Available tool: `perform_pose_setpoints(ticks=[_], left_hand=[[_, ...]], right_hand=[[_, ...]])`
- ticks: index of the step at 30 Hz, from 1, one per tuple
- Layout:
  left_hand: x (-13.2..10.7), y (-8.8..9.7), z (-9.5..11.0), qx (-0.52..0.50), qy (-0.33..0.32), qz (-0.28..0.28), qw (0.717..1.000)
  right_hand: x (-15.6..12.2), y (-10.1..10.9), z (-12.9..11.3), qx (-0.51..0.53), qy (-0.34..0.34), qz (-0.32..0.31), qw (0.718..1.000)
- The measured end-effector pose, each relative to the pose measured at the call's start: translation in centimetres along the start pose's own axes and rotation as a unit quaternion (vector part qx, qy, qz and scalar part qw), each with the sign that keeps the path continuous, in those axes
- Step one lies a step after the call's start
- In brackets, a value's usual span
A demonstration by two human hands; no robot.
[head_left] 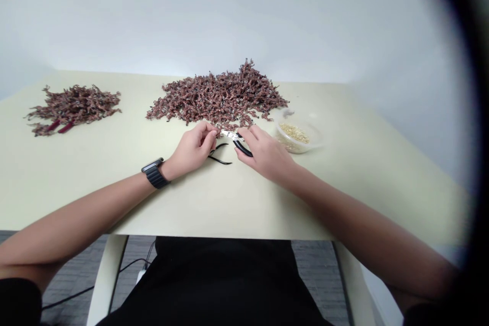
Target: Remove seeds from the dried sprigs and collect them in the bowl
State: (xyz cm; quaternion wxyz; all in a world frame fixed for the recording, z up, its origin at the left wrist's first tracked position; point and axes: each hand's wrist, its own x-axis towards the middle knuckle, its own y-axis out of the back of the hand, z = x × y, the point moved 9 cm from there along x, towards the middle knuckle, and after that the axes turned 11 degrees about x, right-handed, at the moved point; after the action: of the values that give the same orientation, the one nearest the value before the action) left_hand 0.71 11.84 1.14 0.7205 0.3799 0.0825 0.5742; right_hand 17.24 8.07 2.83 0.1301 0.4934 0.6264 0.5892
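My right hand (263,150) is wrapped around black-handled pliers (243,148), whose silver jaws point left toward my other hand. With fingertips pinched together, my left hand (194,146) holds a small reddish-brown piece (219,133), mostly hidden by the fingers, right at the jaws' tip. Partly under the left hand lies another tool with thin black curved handles (220,161); its head is hidden. Just beyond both hands spreads a large heap of small twisted reddish-brown pieces (217,97), too small to name.
A clear plastic bowl (315,137) with small gold-coloured bits stands right of my right hand. At the far left sits a smaller brown pile (76,104), with a red-handled tool (65,127) at its front. A wall (191,15) rises behind the pale yellow table (183,214).
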Motion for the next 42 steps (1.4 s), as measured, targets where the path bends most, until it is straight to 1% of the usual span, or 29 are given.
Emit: perform_pose_setpoints(ticks=[4,6,8,9,11,12,13,14,15,16,17,18,19,20,21,22,23,24,25,27,28,29,30,31,32,36,38,42], left_hand=[[0.0,0.0,0.0,-0.005,0.003,0.0,1.0],[-0.1,-0.1,0.0,-0.018,0.004,-0.007,1.0],[-0.1,-0.4,-0.1,-0.042,0.003,-0.015,0.999],[-0.1,-0.6,-0.1,-0.055,0.002,-0.018,0.998],[-0.2,-0.8,-0.1,-0.07,-0.002,-0.019,0.997],[-0.2,-0.8,-0.2,-0.071,-0.004,-0.017,0.997],[-0.3,-0.8,-0.1,-0.067,-0.009,-0.014,0.998],[-0.3,-0.8,-0.1,-0.058,-0.014,-0.01,0.998],[-0.3,-0.7,0.0,-0.044,-0.02,-0.005,0.999],[-0.3,-0.6,0.2,-0.025,-0.028,-0.001,0.999],[-0.3,-0.5,0.4,-0.003,-0.037,0.003,0.999],[-0.3,-0.4,0.5,0.02,-0.046,0.005,0.999],[-0.2,-0.3,0.7,0.041,-0.055,0.008,0.998],[-0.2,-0.1,0.9,0.06,-0.064,0.011,0.996],[-0.2,0.0,1.1,0.075,-0.07,0.016,0.995],[-0.2,0.2,1.2,0.085,-0.074,0.021,0.993],[-0.2,0.4,1.2,0.091,-0.073,0.027,0.993],[-0.2,0.5,1.2,0.094,-0.07,0.031,0.993],[-0.2,0.6,1.1,0.094,-0.065,0.035,0.993],[-0.2,0.7,1.0,0.094,-0.054,0.037,0.993],[-0.2,0.7,0.9,0.096,-0.05,0.036,0.994],[-0.2,0.7,0.9,0.099,-0.047,0.036,0.993],[-0.2,0.7,0.9,0.102,-0.047,0.035,0.993],[-0.2,0.7,0.9,0.106,-0.047,0.034,0.993],[-0.2,0.7,1.0,0.109,-0.049,0.034,0.992],[-0.3,0.7,1.2,0.117,-0.056,0.038,0.991],[-0.3,0.7,1.3,0.121,-0.053,0.038,0.991],[-0.3,0.7,1.3,0.124,-0.052,0.033,0.99]], right_hand=[[0.0,0.0,0.2,0.017,-0.011,-0.008,1.0],[0.0,-0.1,0.4,0.056,-0.02,-0.006,0.998],[-0.1,-0.3,0.6,0.127,-0.04,0.003,0.991],[-0.1,-0.6,0.8,0.173,-0.059,0.004,0.983],[-0.2,-1.4,1.4,0.279,-0.116,-0.001,0.953],[-0.3,-2.0,1.6,0.341,-0.153,-0.01,0.928],[-0.5,-2.6,1.8,0.409,-0.194,-0.023,0.891],[-0.7,-3.3,1.8,0.483,-0.235,-0.039,0.843],[-0.9,-4.0,1.6,0.556,-0.274,-0.057,0.783],[-1.1,-4.5,1.2,0.622,-0.307,-0.078,0.716],[-1.3,-4.9,0.7,0.677,-0.332,-0.101,0.648],[-1.3,-5.1,0.1,0.718,-0.347,-0.124,0.59],[-1.3,-5.0,-0.4,0.744,-0.353,-0.146,0.548],[-1.3,-4.9,-0.7,0.757,-0.353,-0.162,0.525],[-1.3,-4.8,-0.7,0.759,-0.351,-0.173,0.52],[-1.3,-4.7,-0.6,0.751,-0.346,-0.177,0.534],[-1.2,-4.6,-0.1,0.731,-0.339,-0.171,0.567],[-1.2,-4.5,0.5,0.697,-0.327,-0.156,0.619],[-1.0,-4.1,1.2,0.645,-0.307,-0.131,0.688],[-0.5,-2.5,2.2,0.484,-0.237,-0.06,0.84],[-0.2,-1.5,2.2,0.39,-0.192,-0.023,0.901],[-0.1,-0.7,1.8,0.303,-0.147,0.007,0.942],[0.0,-0.1,1.4,0.232,-0.108,0.026,0.966],[0.0,0.2,1.0,0.18,-0.078,0.035,0.98],[0.0,0.3,0.7,0.141,-0.057,0.037,0.988],[0.1,0.4,0.2,0.035,-0.02,0.031,0.999],[0.1,0.3,0.1,0.011,-0.01,0.03,0.999],[0.1,0.2,-0.1,0.001,-0.002,0.023,1.0]])
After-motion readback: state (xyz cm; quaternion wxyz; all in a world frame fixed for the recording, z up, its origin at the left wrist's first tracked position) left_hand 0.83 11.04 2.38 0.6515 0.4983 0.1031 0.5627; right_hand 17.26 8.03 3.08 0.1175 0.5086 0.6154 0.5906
